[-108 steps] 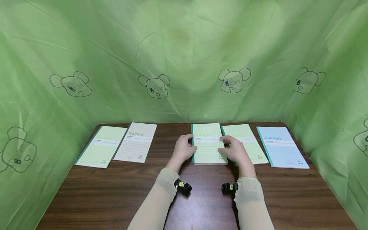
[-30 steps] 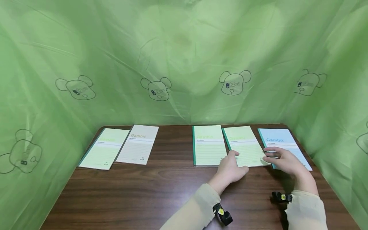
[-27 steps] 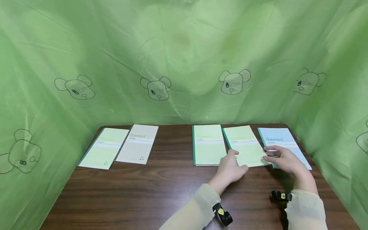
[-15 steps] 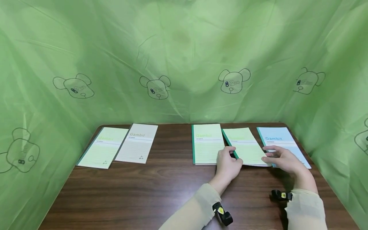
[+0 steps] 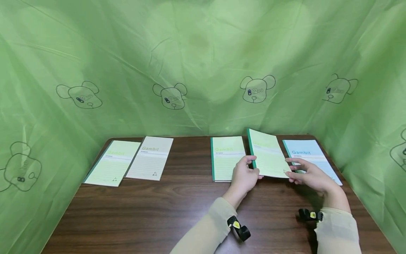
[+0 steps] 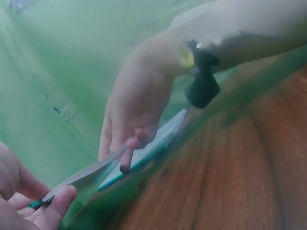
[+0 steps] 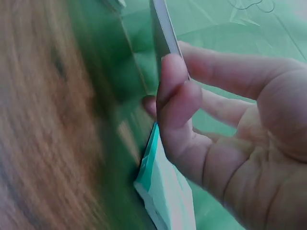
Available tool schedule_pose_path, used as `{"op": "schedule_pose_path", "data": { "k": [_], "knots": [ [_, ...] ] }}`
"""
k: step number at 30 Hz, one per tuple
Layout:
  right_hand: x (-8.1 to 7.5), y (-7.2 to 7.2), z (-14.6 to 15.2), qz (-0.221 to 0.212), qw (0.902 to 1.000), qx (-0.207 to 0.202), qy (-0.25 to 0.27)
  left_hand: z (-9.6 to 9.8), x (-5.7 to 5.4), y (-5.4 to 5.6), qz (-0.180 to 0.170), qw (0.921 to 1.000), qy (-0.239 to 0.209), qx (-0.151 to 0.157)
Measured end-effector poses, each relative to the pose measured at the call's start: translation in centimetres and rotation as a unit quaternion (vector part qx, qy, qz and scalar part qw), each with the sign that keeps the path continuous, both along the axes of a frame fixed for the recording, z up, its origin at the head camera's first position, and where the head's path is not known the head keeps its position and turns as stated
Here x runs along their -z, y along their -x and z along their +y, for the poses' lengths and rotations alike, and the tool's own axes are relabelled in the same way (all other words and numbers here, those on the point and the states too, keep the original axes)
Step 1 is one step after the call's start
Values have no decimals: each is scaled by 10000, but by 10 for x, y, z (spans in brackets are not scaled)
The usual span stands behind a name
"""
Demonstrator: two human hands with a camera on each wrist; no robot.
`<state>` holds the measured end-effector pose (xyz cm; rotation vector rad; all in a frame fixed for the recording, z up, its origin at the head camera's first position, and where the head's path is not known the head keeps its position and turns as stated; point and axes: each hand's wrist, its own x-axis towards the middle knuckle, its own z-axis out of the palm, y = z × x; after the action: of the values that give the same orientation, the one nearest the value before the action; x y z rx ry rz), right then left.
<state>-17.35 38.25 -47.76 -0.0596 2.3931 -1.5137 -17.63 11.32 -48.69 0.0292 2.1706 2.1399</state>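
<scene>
Above dark wood-grain bench (image 5: 127,218), near far edge: pale green paper notebook with green spine (image 5: 269,155), tilted. Left hand (image 5: 245,178) clamped on spine side, right hand (image 5: 312,176) pinching opposite edge. Flat on bench: matching green-spined notebook (image 5: 225,162) just left; light blue notebook (image 5: 312,158) toward far right corner; dark-spined pale green notebook (image 5: 111,165), greyish-white notebook (image 5: 150,162) toward far left corner.

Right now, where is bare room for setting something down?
Bare table between the grey notebook and middle notebook, and left of the left sleeve. Crowded: right side, with raised notebook, blue notebook, left hand, right hand.
</scene>
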Motion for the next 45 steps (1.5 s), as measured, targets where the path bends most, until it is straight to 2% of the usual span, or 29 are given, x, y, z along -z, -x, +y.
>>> {"op": "schedule_pose_path", "data": {
  "k": [4,8,11,16,20,23,26,32,36,41,45],
  "knots": [
    [-4,1,-3,283,9993,-74,222,-10,-3,6,163,9996,101,185],
    [-8,2,-9,782,9959,-39,458,-25,-8,14,330,9988,114,341],
    [-10,3,-19,1098,9921,-16,602,-39,-12,21,540,9964,394,517],
    [-12,10,-43,1226,9906,73,605,-70,-15,37,930,9873,1049,753],
    [-10,14,-65,1286,9897,96,615,-97,-13,51,1033,9816,1153,1114],
    [-7,16,-82,1367,9877,73,750,-119,-10,59,972,9793,1020,1452],
    [-1,19,-99,1434,9860,81,849,-139,-4,65,923,9770,982,1652],
    [9,21,-121,1381,9872,-1,800,-168,5,69,765,9777,959,1702],
    [14,20,-130,1301,9897,-44,591,-178,6,68,520,9798,989,1661],
    [19,19,-137,1148,9931,74,220,-180,5,66,266,9791,1017,1741],
    [18,19,-140,1100,9939,45,-14,-180,9,66,143,9778,1068,1795]
  ]
}}
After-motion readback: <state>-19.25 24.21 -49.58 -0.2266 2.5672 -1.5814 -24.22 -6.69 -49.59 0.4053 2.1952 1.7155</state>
